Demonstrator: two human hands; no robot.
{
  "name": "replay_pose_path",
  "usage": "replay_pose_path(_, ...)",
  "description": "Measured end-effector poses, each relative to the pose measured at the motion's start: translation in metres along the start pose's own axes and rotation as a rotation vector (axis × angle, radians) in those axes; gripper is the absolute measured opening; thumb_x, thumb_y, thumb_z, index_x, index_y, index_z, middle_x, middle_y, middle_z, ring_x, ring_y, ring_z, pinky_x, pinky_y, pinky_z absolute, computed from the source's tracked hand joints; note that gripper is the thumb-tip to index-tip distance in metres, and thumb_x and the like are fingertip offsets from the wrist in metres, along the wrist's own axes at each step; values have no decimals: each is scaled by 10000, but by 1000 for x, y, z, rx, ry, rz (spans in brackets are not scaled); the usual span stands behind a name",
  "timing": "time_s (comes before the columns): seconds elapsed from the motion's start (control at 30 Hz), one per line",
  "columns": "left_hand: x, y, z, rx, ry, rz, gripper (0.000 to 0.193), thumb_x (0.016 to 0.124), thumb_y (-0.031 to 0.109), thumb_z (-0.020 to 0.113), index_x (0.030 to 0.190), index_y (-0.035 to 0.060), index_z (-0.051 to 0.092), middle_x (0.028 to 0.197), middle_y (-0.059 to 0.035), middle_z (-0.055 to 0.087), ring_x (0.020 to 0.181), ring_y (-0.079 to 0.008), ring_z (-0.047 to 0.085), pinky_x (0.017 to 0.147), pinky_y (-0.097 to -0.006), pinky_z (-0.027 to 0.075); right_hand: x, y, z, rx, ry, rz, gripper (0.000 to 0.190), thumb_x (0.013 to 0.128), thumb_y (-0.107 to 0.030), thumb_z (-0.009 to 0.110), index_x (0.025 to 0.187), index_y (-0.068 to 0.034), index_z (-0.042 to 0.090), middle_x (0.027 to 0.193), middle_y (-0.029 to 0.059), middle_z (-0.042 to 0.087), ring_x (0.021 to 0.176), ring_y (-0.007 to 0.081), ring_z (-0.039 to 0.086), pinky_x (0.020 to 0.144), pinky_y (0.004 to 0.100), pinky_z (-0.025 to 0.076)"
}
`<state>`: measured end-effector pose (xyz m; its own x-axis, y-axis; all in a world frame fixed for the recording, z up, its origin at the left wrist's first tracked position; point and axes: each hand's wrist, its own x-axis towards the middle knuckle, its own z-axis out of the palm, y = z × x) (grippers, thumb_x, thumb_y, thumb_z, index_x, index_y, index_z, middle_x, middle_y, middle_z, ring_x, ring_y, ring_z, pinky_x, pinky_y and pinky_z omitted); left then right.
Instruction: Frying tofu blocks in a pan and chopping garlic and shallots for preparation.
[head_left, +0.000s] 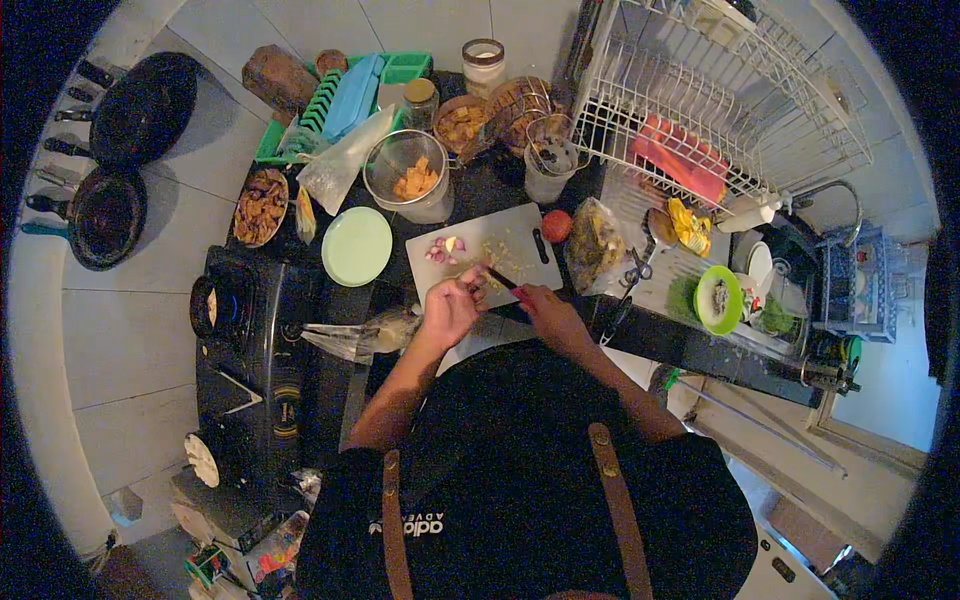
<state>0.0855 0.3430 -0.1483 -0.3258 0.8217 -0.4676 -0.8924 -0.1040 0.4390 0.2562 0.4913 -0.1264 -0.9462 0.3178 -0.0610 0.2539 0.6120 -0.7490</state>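
My right hand (543, 309) grips the pinkish-red handle of a kitchen knife (504, 280), whose dark blade points left over the white cutting board (427, 279). My left hand (455, 301) is at the board's front edge, fingers curled near the knife's tip; whether it holds a small piece is too small to tell. Several peeled shallots (441, 251) lie on the board's left part, and small pale chopped bits (506, 251) are scattered over its middle. The board's dark handle grip (541, 246) is at its right, beside a red tomato (556, 226).
Left of the board are a pale green plate (357, 247) and a black gas stove (255, 360). Behind it stands a strainer with orange-brown cubes (415, 180). To the right are a filled plastic bag (595, 246), scissors (636, 271), a green bowl (718, 300) and a dish rack (675, 112).
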Motion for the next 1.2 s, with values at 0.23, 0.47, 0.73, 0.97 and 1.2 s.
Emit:
replay_pose_path(0.23,-26,13,10,-340,-48,-89,701,689,242,503,1366,67,454,868,-27,505,777,-193,461,748,-331,369,1,29,24,-141,-25,154,281,955,-160,475,1216,-57,469,1066,208,596,941,431,604,769,506,502)
replay_pose_path(0.47,-35,18,-12,-363,69,72,631,787,215,478,1399,74,415,863,-4,573,759,-150,518,739,-304,403,-20,30,7,-129,35,-63,241,940,-214,526,1129,-71,567,954,176,623,882,393,626,741,478,515)
replay_pose_path(0.73,-26,3,-55,603,335,284,377,886,115,523,1259,63,546,786,45,543,705,-87,513,645,-234,418,-22,41,6,-169,-111,-1,305,971,-326,485,1021,-54,612,943,174,655,863,371,638,721,471,511)
replay_pose_path(0.97,-28,9,-38,1920,418,848,360,834,172,613,1181,79,602,1103,-114,579,995,-301,535,824,-389,440,-7,31,18,-182,-80,13,358,991,-365,430,1004,-43,586,925,222,651,867,416,628,732,506,501)
replay_pose_path(1.2,-21,17,-40,2126,359,820,294,827,255,638,1078,103,662,1025,-82,613,962,-284,531,813,-425,411,10,-11,13,-294,-298,194,335,987,-214,366,1246,-54,505,1100,209,611,941,402,630,816,495,515)
